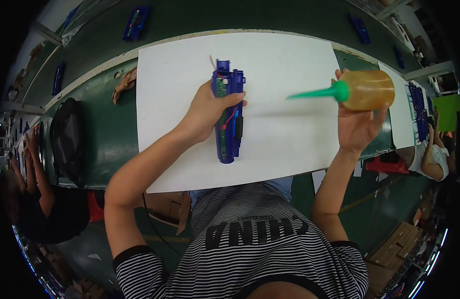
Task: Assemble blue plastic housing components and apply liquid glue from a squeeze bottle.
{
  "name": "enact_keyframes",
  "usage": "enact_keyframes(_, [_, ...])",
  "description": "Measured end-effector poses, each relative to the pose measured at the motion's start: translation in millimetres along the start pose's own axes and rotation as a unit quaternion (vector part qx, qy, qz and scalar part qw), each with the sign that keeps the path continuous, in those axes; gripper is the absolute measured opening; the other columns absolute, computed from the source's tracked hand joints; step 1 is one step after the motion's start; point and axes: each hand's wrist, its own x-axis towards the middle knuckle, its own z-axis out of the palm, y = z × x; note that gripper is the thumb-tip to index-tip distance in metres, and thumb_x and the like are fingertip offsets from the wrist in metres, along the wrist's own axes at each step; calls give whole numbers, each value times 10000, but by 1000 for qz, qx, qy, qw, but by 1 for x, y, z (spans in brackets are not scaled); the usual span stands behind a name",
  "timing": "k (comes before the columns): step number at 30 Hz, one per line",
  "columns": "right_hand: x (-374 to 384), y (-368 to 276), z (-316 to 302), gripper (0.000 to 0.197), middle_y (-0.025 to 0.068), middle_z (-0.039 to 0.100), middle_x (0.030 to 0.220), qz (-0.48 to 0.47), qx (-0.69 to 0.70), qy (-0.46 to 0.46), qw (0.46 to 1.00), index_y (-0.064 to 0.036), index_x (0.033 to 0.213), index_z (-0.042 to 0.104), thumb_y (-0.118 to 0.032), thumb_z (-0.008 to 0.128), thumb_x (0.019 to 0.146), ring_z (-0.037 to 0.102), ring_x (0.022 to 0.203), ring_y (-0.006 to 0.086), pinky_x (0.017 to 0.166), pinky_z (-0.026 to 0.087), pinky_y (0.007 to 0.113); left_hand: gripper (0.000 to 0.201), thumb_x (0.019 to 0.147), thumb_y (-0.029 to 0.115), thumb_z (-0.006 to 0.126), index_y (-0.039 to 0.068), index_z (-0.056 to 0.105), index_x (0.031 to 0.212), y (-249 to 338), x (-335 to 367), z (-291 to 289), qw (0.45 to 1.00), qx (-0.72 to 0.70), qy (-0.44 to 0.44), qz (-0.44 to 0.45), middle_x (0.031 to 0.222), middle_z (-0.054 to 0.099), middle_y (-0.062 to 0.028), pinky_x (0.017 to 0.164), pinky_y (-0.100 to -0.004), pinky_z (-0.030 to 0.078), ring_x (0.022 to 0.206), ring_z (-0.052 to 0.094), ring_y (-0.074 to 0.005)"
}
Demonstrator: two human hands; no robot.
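Blue plastic housing (230,130), one, long, trough-shaped: left hand (206,109) is gripping it. Right hand (358,124) is holding one rounded amber bottle (372,89) with one conical green nozzle (317,93).

The left hand (206,110) gripped ahead of the torso (262,234); the right hand (357,127), palm showing, gripped to the torso's right.

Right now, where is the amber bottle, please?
In the head view, the amber bottle is in the right hand, right of the blue housing.
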Motion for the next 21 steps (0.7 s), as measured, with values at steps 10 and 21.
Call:
enact_keyframes(10, [-29, 36, 81, 396, 136, 633, 984, 75, -197, -104, 972, 50, 1104, 537, -127, 682, 781, 620, 893, 207, 807, 501, 327, 286, 826, 152, 621, -17, 485, 1012, -7, 16, 11, 988, 137, -58, -34, 909, 578, -127, 773, -306, 467, 821, 582, -172])
enact_keyframes(21, [-31, 54, 102, 395, 95, 647, 947, 7, -214, -135, 967, 20, 1031, 578, -112, 765, 708, 624, 853, 166, 777, 507, 289, 369, 897, 334, 525, -9, 493, 1028, -6, 4, 15, 985, 162, -66, -5, 930, 582, -134, 796, -319, 456, 851, 569, -177])
